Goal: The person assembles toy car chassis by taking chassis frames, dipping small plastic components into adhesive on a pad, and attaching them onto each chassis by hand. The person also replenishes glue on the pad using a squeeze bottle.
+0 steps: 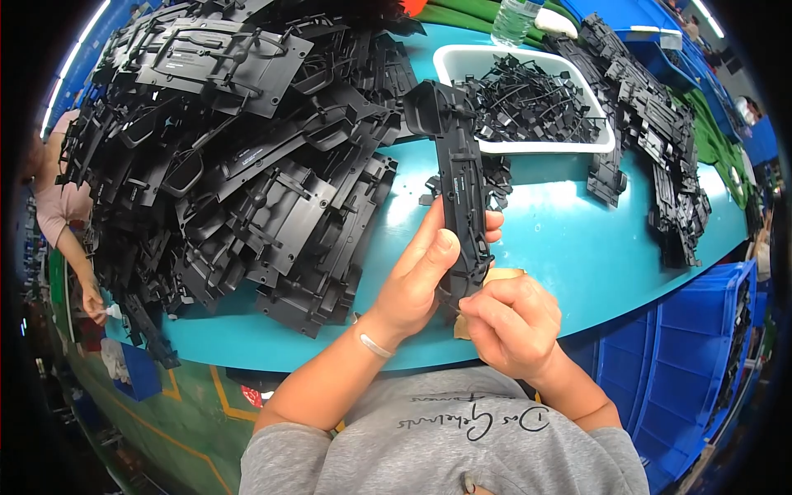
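Observation:
A long black moulded plastic part [462,177] stands nearly upright in front of me, with a scoop-shaped recess at its top end. My left hand [417,276] is wrapped round its lower half, thumb on the near side and fingertips showing past the right edge. At the part's bottom end, my right hand [518,323] is closed in a pinch; whatever lies between its thumb and finger is too hidden to name. Behind the part, a white bin [549,148] holds many small black plastic pieces [532,99]. A few more small black pieces [497,177] lie on the table in front of it.
A large heap of similar black parts [272,198] covers the left of the turquoise table [569,247]. More parts [660,140] are stacked at the right. A clear bottle [515,21] stands behind the bin. Blue crates [676,363] sit below right. At far left is another person's hand [92,304].

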`<action>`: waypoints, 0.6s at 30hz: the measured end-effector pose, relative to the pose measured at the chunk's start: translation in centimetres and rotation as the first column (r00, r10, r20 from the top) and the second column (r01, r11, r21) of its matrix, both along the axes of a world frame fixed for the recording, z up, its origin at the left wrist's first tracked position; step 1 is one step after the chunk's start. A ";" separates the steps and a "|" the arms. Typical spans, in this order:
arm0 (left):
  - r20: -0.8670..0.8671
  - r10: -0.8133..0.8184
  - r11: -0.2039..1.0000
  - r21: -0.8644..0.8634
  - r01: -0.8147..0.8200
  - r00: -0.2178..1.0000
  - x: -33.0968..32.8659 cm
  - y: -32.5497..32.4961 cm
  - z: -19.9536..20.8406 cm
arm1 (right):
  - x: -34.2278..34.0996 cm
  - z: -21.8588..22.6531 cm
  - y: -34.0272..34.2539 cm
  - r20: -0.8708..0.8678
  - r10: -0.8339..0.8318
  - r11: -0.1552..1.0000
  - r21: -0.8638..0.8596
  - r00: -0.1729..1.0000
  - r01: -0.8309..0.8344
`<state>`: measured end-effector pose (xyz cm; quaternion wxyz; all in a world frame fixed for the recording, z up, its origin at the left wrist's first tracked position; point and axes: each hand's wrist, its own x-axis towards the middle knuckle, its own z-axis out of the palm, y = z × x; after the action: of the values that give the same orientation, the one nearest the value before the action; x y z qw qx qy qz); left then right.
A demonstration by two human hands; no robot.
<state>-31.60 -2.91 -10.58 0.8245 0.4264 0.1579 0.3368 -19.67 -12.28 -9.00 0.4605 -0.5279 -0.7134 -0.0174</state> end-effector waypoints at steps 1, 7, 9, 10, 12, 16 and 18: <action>0.000 -0.002 1.000 0.000 0.002 1.000 0.0 0.0 -0.1 | 0.0 0.0 0.0 0.002 0.003 1.000 -0.003 1.000 -0.003; 0.012 -0.003 0.997 0.082 0.002 1.000 0.1 -0.2 -0.1 | -0.1 -0.1 0.5 0.006 0.020 0.999 0.029 1.000 -0.020; 0.013 -0.007 0.999 0.045 0.006 1.000 0.1 -0.2 -0.2 | 0.0 0.0 0.6 0.005 0.032 0.999 0.033 0.999 -0.033; 0.018 0.009 0.999 0.041 -0.009 1.000 0.2 -0.2 -0.1 | 0.2 0.1 0.6 -0.029 0.051 0.999 0.001 0.998 -0.051; 0.053 0.020 1.000 0.013 -0.020 0.998 0.0 0.0 0.2 | 1.0 0.4 0.6 -0.133 0.036 0.996 -0.080 0.990 -0.047; 0.092 0.076 0.996 -0.062 -0.070 0.993 -0.5 0.6 0.1 | 5.5 0.2 2.9 -0.011 -0.152 0.938 -0.316 0.988 0.141; 0.039 0.096 0.995 -0.019 -0.095 0.995 -0.4 0.6 -0.3 | 6.7 -0.9 4.3 -0.006 -0.168 0.921 -0.358 0.986 0.154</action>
<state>-31.98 -2.27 -10.90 0.8140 0.4046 0.1643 0.3830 -13.01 -7.95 -9.93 0.3673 -0.6596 -0.6504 0.0840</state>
